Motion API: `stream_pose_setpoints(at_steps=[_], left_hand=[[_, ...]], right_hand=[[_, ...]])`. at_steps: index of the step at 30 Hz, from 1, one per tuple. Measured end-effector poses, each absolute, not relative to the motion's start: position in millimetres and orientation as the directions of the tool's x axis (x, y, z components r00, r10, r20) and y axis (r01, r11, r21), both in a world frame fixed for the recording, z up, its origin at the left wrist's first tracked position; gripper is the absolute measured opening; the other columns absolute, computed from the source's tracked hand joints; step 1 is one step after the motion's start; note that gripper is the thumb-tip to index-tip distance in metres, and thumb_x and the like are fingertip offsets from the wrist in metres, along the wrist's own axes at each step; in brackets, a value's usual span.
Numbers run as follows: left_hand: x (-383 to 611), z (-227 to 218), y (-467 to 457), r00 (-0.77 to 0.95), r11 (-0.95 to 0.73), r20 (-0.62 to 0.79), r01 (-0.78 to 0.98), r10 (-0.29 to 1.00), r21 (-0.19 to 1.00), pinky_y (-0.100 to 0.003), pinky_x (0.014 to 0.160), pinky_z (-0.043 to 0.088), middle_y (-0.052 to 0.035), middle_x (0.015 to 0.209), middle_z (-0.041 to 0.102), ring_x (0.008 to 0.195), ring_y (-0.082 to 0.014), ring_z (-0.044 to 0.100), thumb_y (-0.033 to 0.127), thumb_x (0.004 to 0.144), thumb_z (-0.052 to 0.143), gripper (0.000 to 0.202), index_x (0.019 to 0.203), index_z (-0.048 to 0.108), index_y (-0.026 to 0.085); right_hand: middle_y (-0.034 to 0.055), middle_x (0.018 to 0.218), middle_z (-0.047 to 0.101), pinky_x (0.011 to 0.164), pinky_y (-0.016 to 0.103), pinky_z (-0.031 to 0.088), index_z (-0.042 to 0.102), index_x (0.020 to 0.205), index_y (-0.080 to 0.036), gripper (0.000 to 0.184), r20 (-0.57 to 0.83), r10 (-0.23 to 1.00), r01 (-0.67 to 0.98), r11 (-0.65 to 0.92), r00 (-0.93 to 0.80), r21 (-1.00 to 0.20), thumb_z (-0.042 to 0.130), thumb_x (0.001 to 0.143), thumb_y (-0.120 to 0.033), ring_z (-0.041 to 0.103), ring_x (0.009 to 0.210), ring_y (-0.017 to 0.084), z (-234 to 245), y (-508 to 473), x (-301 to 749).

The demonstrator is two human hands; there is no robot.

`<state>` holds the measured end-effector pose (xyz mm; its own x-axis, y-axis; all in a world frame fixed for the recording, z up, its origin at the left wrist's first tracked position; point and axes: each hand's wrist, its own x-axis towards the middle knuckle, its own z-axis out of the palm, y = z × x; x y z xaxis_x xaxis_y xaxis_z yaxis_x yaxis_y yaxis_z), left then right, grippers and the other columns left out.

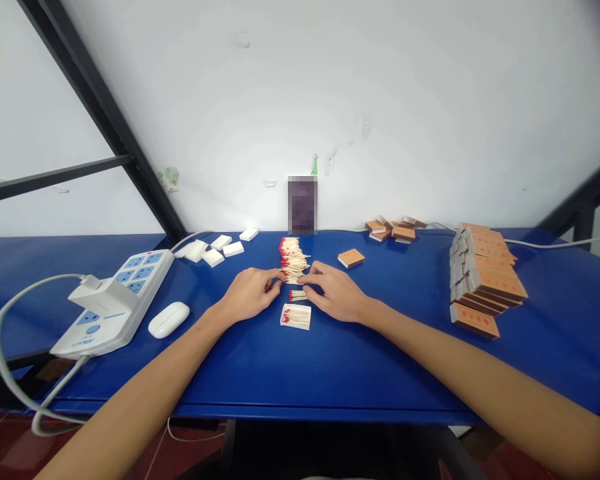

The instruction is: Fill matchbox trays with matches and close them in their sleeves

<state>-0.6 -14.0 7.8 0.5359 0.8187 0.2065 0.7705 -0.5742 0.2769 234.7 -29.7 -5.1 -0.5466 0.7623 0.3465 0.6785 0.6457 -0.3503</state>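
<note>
A pile of red-tipped matches [293,257] lies on the blue table [300,373] in the middle. My left hand [253,292] and my right hand [333,291] rest at the pile's near end, fingers curled and pinching matches between them. A small bunch of matches [297,295] lies between the hands. Just in front sits an open white tray [296,316] filled with matches.
A white and blue power strip [115,300] with a plug and cable lies at left, a white earbud case [169,319] beside it. Several empty white trays [215,251] lie behind. Orange matchbox sleeves [485,280] are stacked at right, more [395,230] by the wall, one [351,258] alone.
</note>
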Motion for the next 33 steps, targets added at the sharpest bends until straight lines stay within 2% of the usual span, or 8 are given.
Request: stream_pose_setpoints(at_steps=[4,10,18,25,28,33], left_hand=[[-0.2,8.6,-14.4,0.544,-0.576,0.189,0.773,0.817,0.265,-0.025,0.057,0.032,0.0022,0.062,0.063,0.055,-0.0136,0.054,0.028,0.091,0.049,0.026,0.104,0.072,0.023],[1.1,9.0,-15.8,0.587,-0.613,0.181,0.739,0.790,0.281,-0.025,0.058,0.033,0.0027,0.062,0.063,0.055,-0.0128,0.054,0.025,0.089,0.051,0.026,0.103,0.072,0.023],[0.5,8.0,-15.1,0.564,-0.594,0.187,0.749,0.804,0.292,-0.025,0.057,0.032,0.0033,0.057,0.059,0.053,-0.0131,0.053,0.027,0.090,0.049,0.028,0.108,0.070,0.023],[0.9,5.1,-14.3,0.563,-0.580,0.181,0.694,0.806,0.426,-0.024,0.056,0.033,0.0049,0.057,0.056,0.051,-0.0107,0.049,0.027,0.090,0.049,0.024,0.098,0.071,0.021],[-0.4,4.2,-12.8,0.507,-0.549,0.214,0.748,0.835,0.373,-0.025,0.057,0.033,0.0041,0.059,0.059,0.053,-0.0120,0.052,0.028,0.090,0.049,0.025,0.101,0.071,0.022],[-2.4,5.9,-12.1,0.435,-0.488,0.236,0.831,0.869,0.265,-0.026,0.056,0.031,0.0021,0.058,0.061,0.055,-0.0149,0.056,0.032,0.090,0.049,0.028,0.103,0.072,0.024]], right_hand=[[0.0068,0.100,0.061,0.082,0.032,0.045,0.072,0.116,-0.020,0.029,0.330,0.755,0.667,0.656,-0.567,-0.353,0.050,0.097,-0.025,0.059,0.088,0.017,-5.1,-29.2,234.8],[0.0060,0.099,0.061,0.081,0.031,0.045,0.073,0.107,-0.020,0.026,0.346,0.746,0.655,0.665,-0.569,-0.358,0.050,0.096,-0.023,0.059,0.088,0.017,-6.3,-27.8,234.8],[0.0053,0.096,0.063,0.076,0.029,0.043,0.072,0.104,-0.018,0.026,0.354,0.747,0.633,0.665,-0.563,-0.396,0.050,0.094,-0.013,0.058,0.084,0.015,-8.0,-24.2,236.5],[0.0035,0.092,0.063,0.068,0.026,0.040,0.074,0.097,-0.018,0.025,0.347,0.770,0.596,0.635,-0.535,-0.491,0.050,0.092,-0.011,0.055,0.073,0.012,-7.4,-22.9,237.4],[0.0038,0.090,0.063,0.070,0.027,0.041,0.074,0.100,-0.018,0.027,0.361,0.784,0.612,0.620,-0.504,-0.491,0.049,0.093,-0.011,0.056,0.076,0.013,-7.5,-22.0,237.3],[0.0061,0.095,0.063,0.081,0.031,0.043,0.073,0.111,-0.018,0.030,0.353,0.761,0.647,0.649,-0.545,-0.400,0.048,0.094,-0.015,0.058,0.089,0.018,-8.5,-22.3,236.5]])
